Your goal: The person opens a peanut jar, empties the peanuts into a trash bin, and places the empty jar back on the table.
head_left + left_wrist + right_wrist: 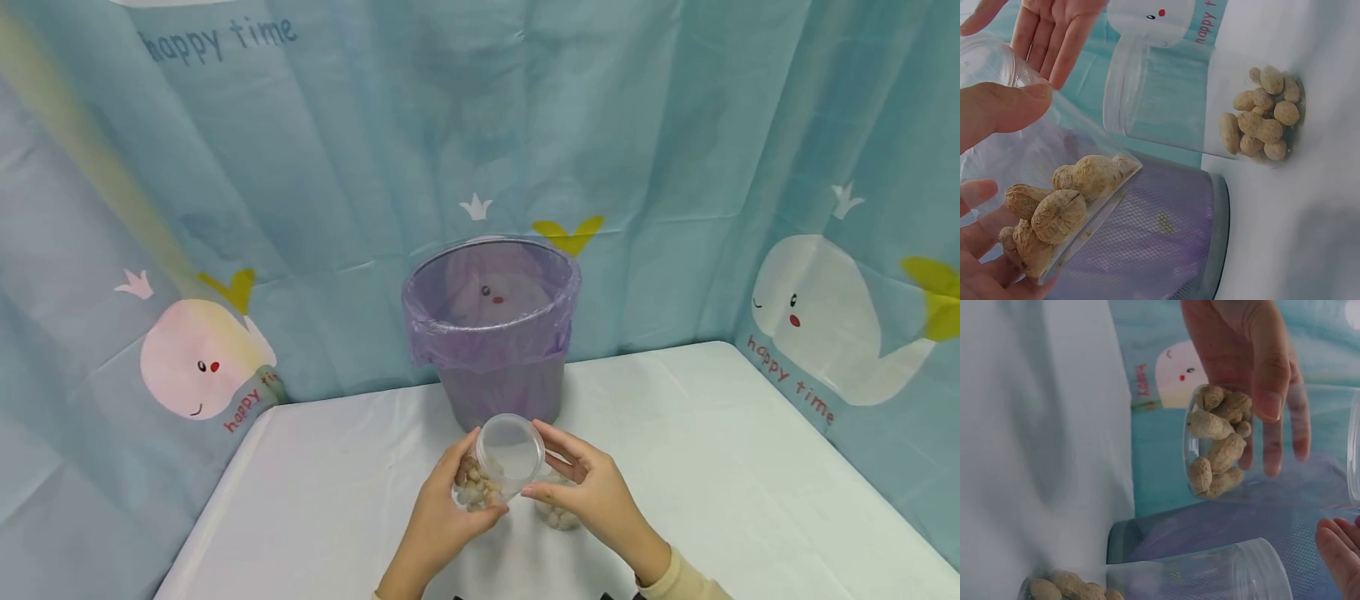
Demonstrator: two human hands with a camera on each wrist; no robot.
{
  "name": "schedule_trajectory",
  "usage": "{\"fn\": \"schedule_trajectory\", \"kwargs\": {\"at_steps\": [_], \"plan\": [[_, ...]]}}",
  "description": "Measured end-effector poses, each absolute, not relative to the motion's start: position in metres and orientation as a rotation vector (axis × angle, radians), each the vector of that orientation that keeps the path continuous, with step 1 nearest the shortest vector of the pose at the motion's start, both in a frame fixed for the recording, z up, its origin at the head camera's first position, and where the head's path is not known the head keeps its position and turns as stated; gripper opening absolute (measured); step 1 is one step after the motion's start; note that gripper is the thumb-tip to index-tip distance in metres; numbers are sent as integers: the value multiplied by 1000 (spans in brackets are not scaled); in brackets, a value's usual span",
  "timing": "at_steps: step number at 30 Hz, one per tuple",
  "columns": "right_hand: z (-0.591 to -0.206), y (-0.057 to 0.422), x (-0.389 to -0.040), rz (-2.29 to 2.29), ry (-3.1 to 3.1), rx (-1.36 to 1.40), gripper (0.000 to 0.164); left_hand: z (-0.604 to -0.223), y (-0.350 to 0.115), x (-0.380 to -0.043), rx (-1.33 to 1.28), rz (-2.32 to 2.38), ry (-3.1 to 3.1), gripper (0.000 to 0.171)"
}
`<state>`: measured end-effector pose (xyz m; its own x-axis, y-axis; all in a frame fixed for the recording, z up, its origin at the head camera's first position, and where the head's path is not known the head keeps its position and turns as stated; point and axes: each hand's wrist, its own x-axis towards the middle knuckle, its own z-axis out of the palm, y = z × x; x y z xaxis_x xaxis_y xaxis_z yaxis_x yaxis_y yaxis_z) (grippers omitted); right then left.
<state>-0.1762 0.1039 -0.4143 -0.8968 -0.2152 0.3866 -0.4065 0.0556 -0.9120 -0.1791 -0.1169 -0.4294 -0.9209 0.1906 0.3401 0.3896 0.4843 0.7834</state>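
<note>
My left hand (441,504) grips a clear plastic jar (513,450) around its side, tilted with its round mouth facing me and to the right. Several unshelled peanuts (1060,215) lie at the bottom of this jar. Beside the mouth is my right hand (596,479), its fingers extended and its fingertips close to the rim; whether they touch it is hard to tell. A second clear jar (1169,103) stands upright on the table, partly behind my right hand in the head view. More peanuts (1266,119) sit in its base.
Behind the jars stands a mesh trash bin (502,387) lined with a purple plastic bag (487,342). A white cloth covers the table (712,467). Blue curtains (360,150) printed with whales hang at the back and both sides. Small dark objects show at the bottom edge.
</note>
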Motion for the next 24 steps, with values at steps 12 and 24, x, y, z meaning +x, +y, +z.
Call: {"fn": "schedule_trajectory", "kwargs": {"at_steps": [12, 24], "plan": [[-398, 99, -179, 1912, -2171, 607, 76, -419, -110, -185, -557, -1333, -2532, 93], [-400, 98, -176, 2016, -2191, 515, 75, -413, -115, -180, -567, -1299, -2649, 92]]}}
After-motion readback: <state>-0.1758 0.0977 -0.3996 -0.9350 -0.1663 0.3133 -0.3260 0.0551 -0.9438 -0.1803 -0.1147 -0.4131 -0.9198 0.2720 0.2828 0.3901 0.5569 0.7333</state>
